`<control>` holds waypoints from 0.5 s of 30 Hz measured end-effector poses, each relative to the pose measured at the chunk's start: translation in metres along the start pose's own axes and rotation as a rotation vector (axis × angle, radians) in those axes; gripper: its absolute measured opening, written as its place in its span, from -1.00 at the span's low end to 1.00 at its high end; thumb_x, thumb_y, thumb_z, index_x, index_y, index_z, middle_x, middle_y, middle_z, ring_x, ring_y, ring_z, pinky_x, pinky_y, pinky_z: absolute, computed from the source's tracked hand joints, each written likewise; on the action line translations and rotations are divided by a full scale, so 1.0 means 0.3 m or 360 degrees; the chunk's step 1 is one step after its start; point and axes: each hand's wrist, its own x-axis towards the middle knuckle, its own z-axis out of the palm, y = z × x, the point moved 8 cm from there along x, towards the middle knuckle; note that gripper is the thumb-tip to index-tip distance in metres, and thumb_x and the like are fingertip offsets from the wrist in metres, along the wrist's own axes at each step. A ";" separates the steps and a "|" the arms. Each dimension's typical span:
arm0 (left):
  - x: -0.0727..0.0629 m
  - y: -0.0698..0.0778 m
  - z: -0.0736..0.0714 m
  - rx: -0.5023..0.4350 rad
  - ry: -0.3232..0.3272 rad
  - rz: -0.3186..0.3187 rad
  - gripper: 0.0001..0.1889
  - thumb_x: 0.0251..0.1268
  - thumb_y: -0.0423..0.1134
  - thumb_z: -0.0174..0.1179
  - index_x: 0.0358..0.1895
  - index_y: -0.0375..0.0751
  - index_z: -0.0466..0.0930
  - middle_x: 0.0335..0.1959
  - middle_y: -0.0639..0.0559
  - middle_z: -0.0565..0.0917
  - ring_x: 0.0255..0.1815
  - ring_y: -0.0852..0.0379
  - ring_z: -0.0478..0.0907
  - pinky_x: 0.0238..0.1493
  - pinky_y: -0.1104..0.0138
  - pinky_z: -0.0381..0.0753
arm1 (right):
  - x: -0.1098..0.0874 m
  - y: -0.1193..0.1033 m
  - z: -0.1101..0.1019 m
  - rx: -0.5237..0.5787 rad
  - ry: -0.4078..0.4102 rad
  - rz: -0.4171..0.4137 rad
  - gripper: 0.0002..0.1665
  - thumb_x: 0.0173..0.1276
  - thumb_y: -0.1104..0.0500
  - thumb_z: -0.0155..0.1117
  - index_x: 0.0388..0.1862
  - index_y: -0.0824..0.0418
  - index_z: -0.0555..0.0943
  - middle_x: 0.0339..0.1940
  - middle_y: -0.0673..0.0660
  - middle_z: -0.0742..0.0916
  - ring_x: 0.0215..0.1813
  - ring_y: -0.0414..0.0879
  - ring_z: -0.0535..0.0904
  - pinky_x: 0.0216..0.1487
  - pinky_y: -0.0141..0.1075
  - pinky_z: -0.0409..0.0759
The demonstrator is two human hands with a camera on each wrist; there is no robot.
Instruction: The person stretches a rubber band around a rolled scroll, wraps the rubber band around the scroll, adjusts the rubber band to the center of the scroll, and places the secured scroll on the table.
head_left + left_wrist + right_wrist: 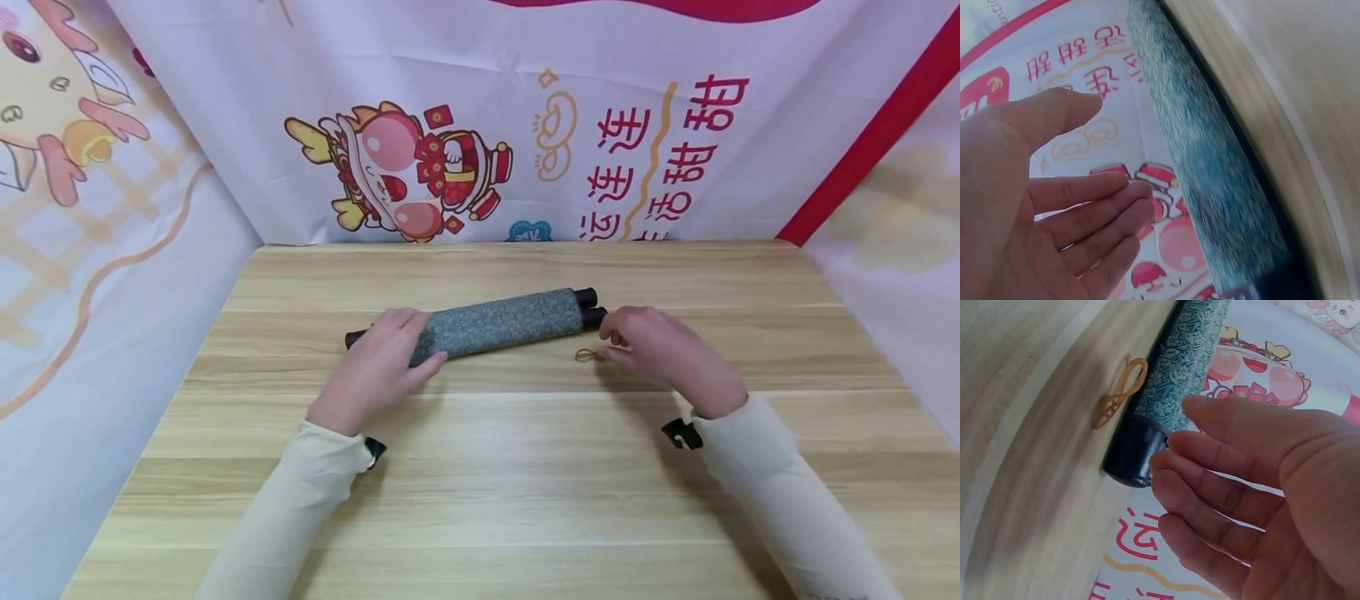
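Your left hand (375, 362) is over the left end of the rolled teal scroll (498, 323): fingers loosely extended, gripping nothing; contact unclear. Scroll lies slightly aslant on the desk (495, 483), dark rod ends (595, 318) showing. Twisted tan band (586, 356) just nearer you. Your right hand (667, 350), beside both: fingers half bent, thumb apart, empty.

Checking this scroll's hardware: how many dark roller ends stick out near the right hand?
2: the far roller end and near roller end, side by side, left of the right hand. The left hand partly hides the opposite end.
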 end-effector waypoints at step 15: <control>0.104 0.160 0.051 -0.0103 -0.0022 0.0149 -0.61 0.51 -0.04 0.27 0.11 -0.32 0.66 -0.01 -0.11 0.71 0.08 -0.05 0.61 0.19 0.06 0.65 | 0.053 -0.014 0.055 0.0033 -0.0093 -0.0079 -0.92 0.40 0.32 0.43 -0.29 0.18 0.78 -0.32 0.05 0.79 -0.30 -0.14 0.59 -0.15 -0.16 0.67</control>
